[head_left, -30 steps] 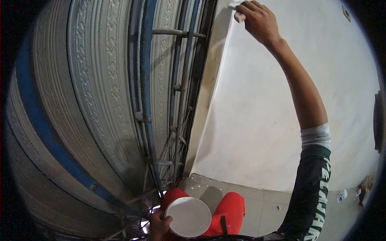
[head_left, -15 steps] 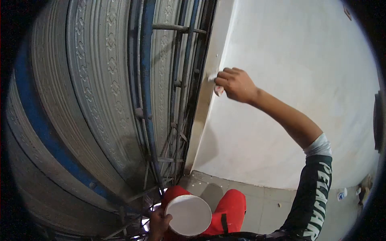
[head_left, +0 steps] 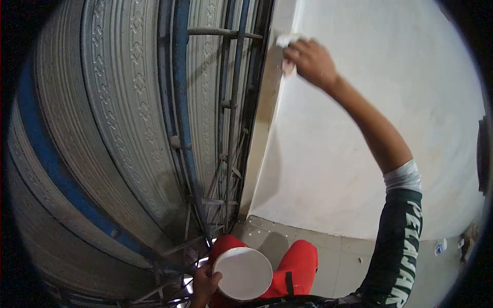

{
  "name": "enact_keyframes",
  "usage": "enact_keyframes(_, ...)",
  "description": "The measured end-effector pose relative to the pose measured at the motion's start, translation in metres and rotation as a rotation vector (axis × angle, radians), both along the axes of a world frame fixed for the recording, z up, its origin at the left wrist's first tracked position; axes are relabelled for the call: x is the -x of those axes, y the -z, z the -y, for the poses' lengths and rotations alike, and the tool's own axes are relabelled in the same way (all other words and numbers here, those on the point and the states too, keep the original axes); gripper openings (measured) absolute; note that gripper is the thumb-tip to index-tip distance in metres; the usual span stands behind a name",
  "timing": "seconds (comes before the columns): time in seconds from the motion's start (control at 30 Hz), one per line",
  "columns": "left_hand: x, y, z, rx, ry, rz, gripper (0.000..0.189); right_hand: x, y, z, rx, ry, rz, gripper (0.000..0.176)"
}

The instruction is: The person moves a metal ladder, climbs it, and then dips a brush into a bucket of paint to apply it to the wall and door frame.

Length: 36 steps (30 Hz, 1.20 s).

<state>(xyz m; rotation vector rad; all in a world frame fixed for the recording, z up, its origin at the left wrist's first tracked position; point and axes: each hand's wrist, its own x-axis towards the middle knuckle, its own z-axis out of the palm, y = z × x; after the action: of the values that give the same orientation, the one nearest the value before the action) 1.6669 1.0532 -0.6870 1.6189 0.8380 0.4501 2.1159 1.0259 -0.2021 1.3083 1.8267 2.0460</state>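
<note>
White wall [head_left: 359, 128] beside shutter [head_left: 118, 113]: rt hand [head_left: 313, 62] grips tool [head_left: 285, 40], lt hand [head_left: 204, 282] bowl [head_left: 242, 273].

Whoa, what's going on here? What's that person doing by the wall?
A person is working at the corner edge of a white wall. Their right hand is raised and grips a small white tool, pressed against that edge; its kind is hard to tell. Their left hand holds a round white bowl low down, above their red trousers. A grey metal shutter stands to the left.
</note>
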Motion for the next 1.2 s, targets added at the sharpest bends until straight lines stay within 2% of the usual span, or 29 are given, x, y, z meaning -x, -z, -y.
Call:
enact_keyframes(0.1, -0.002, -0.016, 0.004, 0.002, -0.02, 0.053, 0.033, -0.001, 0.094, 0.0, 0.143, -0.001, -0.074, 0.026)
enact_keyframes(0.17, -0.001, -0.025, 0.006, 0.017, -0.026, 0.031, 0.031, 0.019, 0.144, 0.006, 0.29, 0.036, -0.29, 0.026)
enact_keyframes(0.23, 0.001, -0.023, 0.007, 0.028, -0.032, 0.008, 0.03, 0.033, 0.174, 0.01, 0.4, 0.168, -0.46, 0.028)
enact_keyframes(0.3, 0.002, -0.016, 0.003, -0.021, 0.02, -0.094, 0.027, 0.044, 0.185, 0.008, 0.4, 0.17, -0.684, 0.025)
enact_keyframes(0.4, -0.001, -0.007, 0.005, 0.04, -0.011, 0.034, 0.025, 0.047, 0.17, 0.008, 0.344, 0.098, -0.813, 0.018)
enact_keyframes(0.5, -0.001, -0.023, 0.005, -0.05, 0.003, -0.015, 0.025, 0.03, 0.132, 0.004, 0.213, 0.042, -0.778, 0.009)
enact_keyframes(0.77, -0.001, -0.032, 0.007, 0.008, -0.006, -0.005, 0.026, 0.029, -0.008, -0.013, -0.19, -0.047, -0.192, 0.015)
enact_keyframes(0.83, -0.001, -0.026, 0.007, 0.01, -0.003, 0.013, 0.026, 0.03, -0.027, -0.012, -0.233, -0.087, -0.136, 0.019)
enact_keyframes(0.9, 0.002, -0.002, 0.002, -0.028, 0.002, -0.021, 0.026, 0.029, -0.029, -0.012, -0.215, -0.1, -0.099, 0.016)
enact_keyframes(0.97, 0.001, -0.009, 0.002, -0.023, 0.003, -0.036, 0.028, 0.011, -0.009, -0.014, -0.113, -0.111, -0.108, 0.019)
enact_keyframes(1.0, 0.0, -0.013, 0.002, -0.019, 0.008, -0.048, 0.029, 0.014, 0.014, -0.009, -0.025, -0.006, -0.199, 0.018)
enact_keyframes(1.03, 0.001, -0.015, 0.002, -0.018, 0.009, -0.047, 0.029, 0.006, 0.039, -0.009, 0.024, -0.028, -0.148, 0.017)
enact_keyframes(1.07, -0.001, -0.015, 0.002, -0.026, 0.015, -0.001, 0.031, 0.004, 0.089, -0.01, 0.077, -0.067, -0.059, 0.017)
enact_keyframes(1.2, 0.0, -0.013, 0.005, -0.016, -0.019, 0.009, 0.032, 0.028, 0.162, 0.0, 0.368, 0.026, -0.418, 0.021)
